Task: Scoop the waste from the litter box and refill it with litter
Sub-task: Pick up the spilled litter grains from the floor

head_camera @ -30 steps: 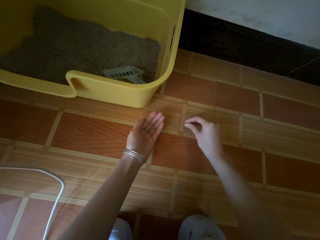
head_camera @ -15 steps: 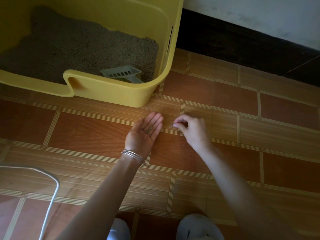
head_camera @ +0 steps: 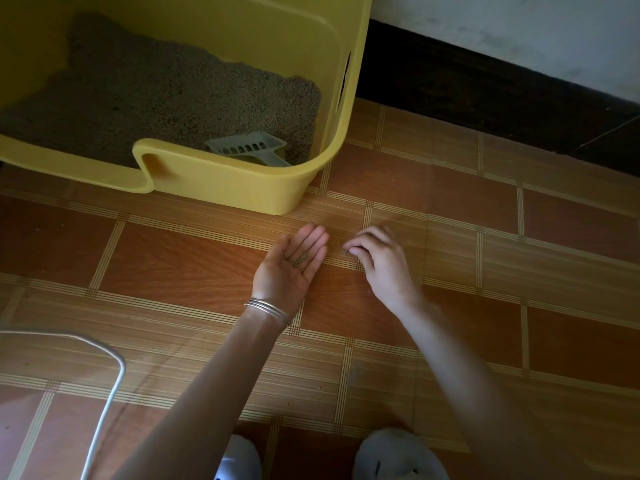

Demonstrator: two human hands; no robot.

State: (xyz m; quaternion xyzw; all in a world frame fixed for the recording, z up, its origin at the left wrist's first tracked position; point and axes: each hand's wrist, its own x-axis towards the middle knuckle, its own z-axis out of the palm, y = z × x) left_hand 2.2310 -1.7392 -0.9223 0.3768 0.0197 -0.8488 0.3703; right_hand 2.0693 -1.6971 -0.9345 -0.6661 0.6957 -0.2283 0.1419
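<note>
Cropped by the far and left edges: litter box (head_camera: 242,188). Hidden behind its near wall: handle end of the scoop (head_camera: 247,147). Too small to identify: speck (head_camera: 346,251) pinched by the right hand (head_camera: 381,261). Cut off at the near edge: slippers (head_camera: 398,455), white cable (head_camera: 107,403)

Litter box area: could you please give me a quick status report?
Left hand flat, palm up, holding litter grains. Right hand pinching a grain at the floor. Scoop lying in the litter box, untouched. White cable far left.
</note>
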